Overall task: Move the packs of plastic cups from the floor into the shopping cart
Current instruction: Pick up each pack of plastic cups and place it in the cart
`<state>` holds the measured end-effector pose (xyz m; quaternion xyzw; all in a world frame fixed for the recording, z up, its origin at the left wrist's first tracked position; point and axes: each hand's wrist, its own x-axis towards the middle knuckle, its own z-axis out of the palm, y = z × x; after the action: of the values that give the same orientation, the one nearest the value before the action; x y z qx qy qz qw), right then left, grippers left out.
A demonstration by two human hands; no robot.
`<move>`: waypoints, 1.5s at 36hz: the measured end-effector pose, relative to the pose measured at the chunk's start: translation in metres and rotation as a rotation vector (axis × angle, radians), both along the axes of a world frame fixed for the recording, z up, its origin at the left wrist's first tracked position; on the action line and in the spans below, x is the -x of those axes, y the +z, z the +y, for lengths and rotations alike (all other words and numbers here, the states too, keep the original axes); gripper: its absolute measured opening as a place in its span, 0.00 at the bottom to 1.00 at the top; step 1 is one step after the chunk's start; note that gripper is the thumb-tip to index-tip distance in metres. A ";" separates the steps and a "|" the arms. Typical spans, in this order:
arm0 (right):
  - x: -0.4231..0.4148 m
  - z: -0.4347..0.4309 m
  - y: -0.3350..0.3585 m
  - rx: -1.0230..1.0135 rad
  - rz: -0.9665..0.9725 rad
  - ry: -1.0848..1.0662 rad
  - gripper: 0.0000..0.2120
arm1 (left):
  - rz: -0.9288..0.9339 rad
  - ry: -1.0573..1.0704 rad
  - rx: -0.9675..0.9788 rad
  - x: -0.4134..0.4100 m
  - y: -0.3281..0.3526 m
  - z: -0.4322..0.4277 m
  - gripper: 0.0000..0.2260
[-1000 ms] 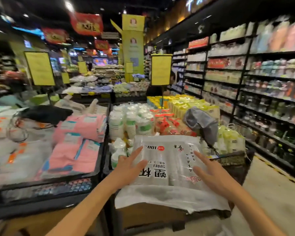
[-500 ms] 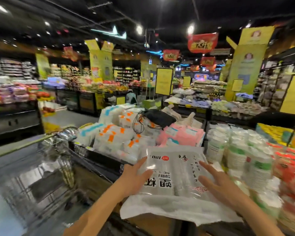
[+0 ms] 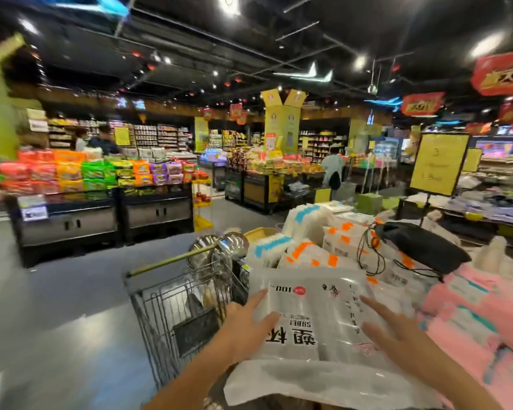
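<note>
I carry a flat clear pack of plastic cups [image 3: 317, 318] with black print, held level in front of my chest. My left hand [image 3: 246, 329] holds its left edge with the thumb over the top, and my right hand [image 3: 394, 335] holds its right side, fingers spread on the film. The wire shopping cart [image 3: 172, 309] with a yellow handle stands just left of the pack, its basket partly under the pack's left edge. Steel bowls [image 3: 216, 253] lie at the cart's far end.
A display bin to the right holds white packs with orange and blue labels [image 3: 314, 247], a black pouch [image 3: 421, 247] and pink packs [image 3: 480, 321]. Grey floor [image 3: 57, 306] stretches to the left. Snack stands [image 3: 101, 179] and shoppers [image 3: 332, 170] are farther back.
My view has swung left, bringing the cart from the left edge to the centre. The pack has moved with my hands toward the cart, and my hold on it is the same.
</note>
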<state>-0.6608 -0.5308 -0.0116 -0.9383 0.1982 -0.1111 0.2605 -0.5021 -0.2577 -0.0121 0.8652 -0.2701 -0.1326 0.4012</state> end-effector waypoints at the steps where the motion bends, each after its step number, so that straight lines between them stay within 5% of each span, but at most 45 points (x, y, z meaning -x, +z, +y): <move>1: -0.016 0.001 0.000 -0.016 0.003 0.025 0.40 | 0.006 0.019 -0.004 -0.010 0.000 0.004 0.28; 8: -0.119 -0.008 -0.009 -0.074 0.041 0.185 0.25 | 0.019 0.190 0.019 -0.063 -0.006 0.015 0.27; 19: -0.254 -0.048 -0.019 -0.086 0.064 0.424 0.36 | 0.026 0.453 -0.002 -0.118 -0.020 -0.012 0.26; 23: -0.295 -0.053 -0.021 -0.073 0.056 0.511 0.25 | -0.006 0.547 0.017 -0.140 -0.030 -0.017 0.27; 32: -0.374 -0.041 -0.057 -0.020 0.115 0.607 0.28 | 0.054 0.711 0.013 -0.183 -0.070 -0.014 0.26; 54: -0.524 0.002 -0.268 -0.135 0.470 0.568 0.32 | 0.390 0.764 0.014 -0.320 -0.298 0.005 0.30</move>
<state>-0.1366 -0.5292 -0.2794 -0.9365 -0.0088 0.1975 0.2897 -0.1817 -0.2523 -0.3103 0.8590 0.1496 -0.1337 0.4711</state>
